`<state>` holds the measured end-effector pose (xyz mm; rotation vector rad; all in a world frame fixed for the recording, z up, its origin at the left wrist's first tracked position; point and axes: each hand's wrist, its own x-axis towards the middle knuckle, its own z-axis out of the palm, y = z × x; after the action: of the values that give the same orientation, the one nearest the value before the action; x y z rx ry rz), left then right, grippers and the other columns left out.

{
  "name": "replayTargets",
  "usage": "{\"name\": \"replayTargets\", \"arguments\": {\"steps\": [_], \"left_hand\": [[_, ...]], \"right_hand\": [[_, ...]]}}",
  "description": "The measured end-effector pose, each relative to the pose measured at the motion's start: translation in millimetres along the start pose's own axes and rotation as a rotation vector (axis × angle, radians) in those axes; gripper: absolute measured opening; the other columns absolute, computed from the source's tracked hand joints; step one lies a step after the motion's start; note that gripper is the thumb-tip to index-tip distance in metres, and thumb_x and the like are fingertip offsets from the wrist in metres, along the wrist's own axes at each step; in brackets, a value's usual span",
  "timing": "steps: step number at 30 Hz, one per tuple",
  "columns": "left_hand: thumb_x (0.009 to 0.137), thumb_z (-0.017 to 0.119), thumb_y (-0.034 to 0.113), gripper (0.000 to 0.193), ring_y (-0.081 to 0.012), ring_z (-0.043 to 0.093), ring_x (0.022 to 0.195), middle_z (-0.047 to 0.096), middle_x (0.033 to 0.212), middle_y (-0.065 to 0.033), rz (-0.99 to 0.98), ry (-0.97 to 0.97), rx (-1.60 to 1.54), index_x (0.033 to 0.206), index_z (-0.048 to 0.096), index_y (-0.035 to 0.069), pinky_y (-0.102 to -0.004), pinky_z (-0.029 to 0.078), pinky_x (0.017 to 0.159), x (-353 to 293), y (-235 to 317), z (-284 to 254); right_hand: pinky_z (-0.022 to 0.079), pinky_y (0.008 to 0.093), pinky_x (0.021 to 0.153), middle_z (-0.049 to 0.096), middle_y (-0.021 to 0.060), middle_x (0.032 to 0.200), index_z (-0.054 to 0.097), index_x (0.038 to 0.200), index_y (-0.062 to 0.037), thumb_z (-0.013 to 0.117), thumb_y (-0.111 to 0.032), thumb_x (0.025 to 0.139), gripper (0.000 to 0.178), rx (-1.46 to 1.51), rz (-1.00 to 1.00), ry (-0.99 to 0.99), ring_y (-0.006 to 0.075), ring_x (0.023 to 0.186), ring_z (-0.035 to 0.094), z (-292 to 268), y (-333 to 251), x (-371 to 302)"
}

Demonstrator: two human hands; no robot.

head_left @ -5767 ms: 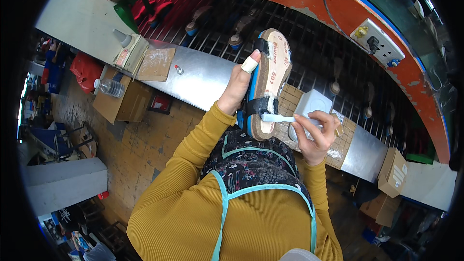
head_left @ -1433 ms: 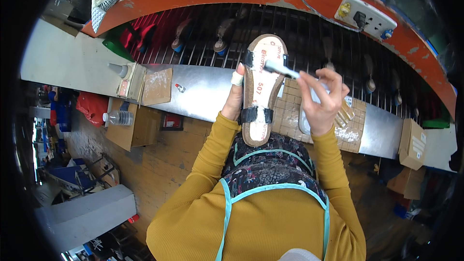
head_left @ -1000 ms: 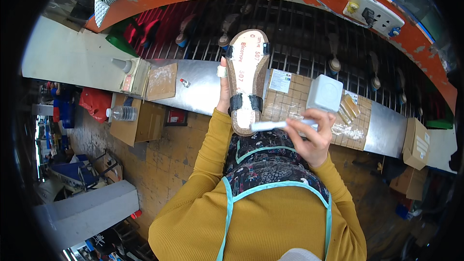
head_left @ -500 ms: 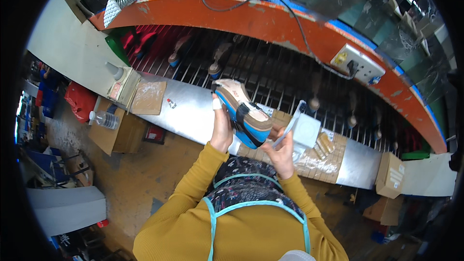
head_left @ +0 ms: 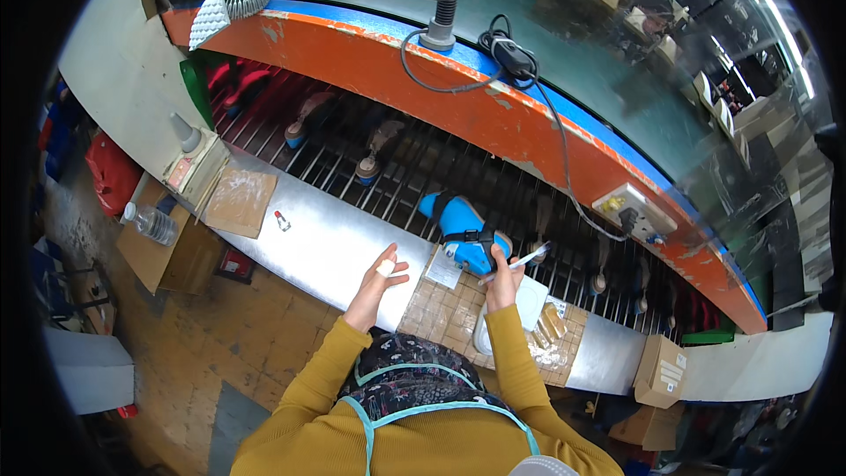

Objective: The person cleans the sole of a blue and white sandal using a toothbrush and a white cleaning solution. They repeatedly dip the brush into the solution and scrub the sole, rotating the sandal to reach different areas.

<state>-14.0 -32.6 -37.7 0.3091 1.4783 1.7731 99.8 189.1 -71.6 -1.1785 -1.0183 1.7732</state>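
My right hand (head_left: 503, 284) grips one end of a sandal (head_left: 467, 236): black buckled straps on a bright blue shoe last. The sandal is held over the metal bars of the rack with its blue top turned up, so most of the sole is hidden. A thin white brush (head_left: 530, 256) with a dark tip is tucked in the same hand and points away to the right. My left hand (head_left: 377, 286) is off the sandal, fingers apart and holding nothing, above the shiny metal ledge (head_left: 330, 257). White tape wraps one of its fingers.
Several lasts stand on the bar rack (head_left: 401, 198) beneath an orange beam (head_left: 352, 62). A white lidded container (head_left: 529, 301) sits on a taped cardboard sheet (head_left: 441, 310). A small red-capped tube (head_left: 281, 221) and a cardboard piece (head_left: 241, 201) lie leftward; a black cable (head_left: 553, 119) hangs over the beam.
My left hand has let go of the sandal and drawn back to the left. The sandal has turned from sole up to blue top up and moved away over the rack.
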Motion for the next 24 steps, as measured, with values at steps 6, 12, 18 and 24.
{"name": "replayTargets", "arguments": {"steps": [6,12,18,24], "left_hand": [[0.098,0.044,0.057,0.076,-0.0255,0.061,0.112,0.056,0.129,-0.0192,-0.015,0.108,-0.039,0.151,0.03,0.005,-0.0428,0.037,0.103,-3,-11,-37],[0.099,0.05,0.042,0.063,-0.0256,0.059,0.111,0.055,0.125,-0.0185,-0.049,0.19,-0.081,0.148,0.036,0.006,-0.0362,0.043,0.099,0,1,-51],[0.099,0.052,0.039,0.06,-0.0259,0.06,0.112,0.057,0.125,-0.0171,-0.098,0.205,-0.073,0.148,0.037,0.008,-0.0388,0.041,0.1,12,3,-63],[0.099,0.051,0.036,0.055,-0.0224,0.061,0.112,0.06,0.125,-0.0126,-0.159,0.238,-0.028,0.147,0.04,0.011,-0.0369,0.036,0.098,11,9,-71]], "right_hand": [[0.047,0.0401,0.075,0.054,0.0119,0.09,0.044,0.099,-0.004,0.088,-0.04,0.066,0.065,-0.563,-0.501,0.299,0.0264,0.08,0.056,39,52,76],[0.048,0.0457,0.087,0.065,0.0214,0.1,0.049,0.107,-0.0011,0.088,-0.037,0.063,0.069,-0.964,-0.397,0.079,0.0428,0.099,0.063,64,47,100],[0.042,0.0383,0.105,0.052,0.0233,0.137,0.049,0.138,-0.0025,0.077,-0.05,0.069,0.088,-1.676,-0.03,-0.366,0.0342,0.126,0.052,30,11,165],[0.037,0.0477,0.111,0.028,0.0176,0.156,0.027,0.152,-0.0131,0.075,-0.042,0.076,0.095,-1.955,0.059,-0.082,0.0367,0.143,0.029,-12,-31,171]]}}
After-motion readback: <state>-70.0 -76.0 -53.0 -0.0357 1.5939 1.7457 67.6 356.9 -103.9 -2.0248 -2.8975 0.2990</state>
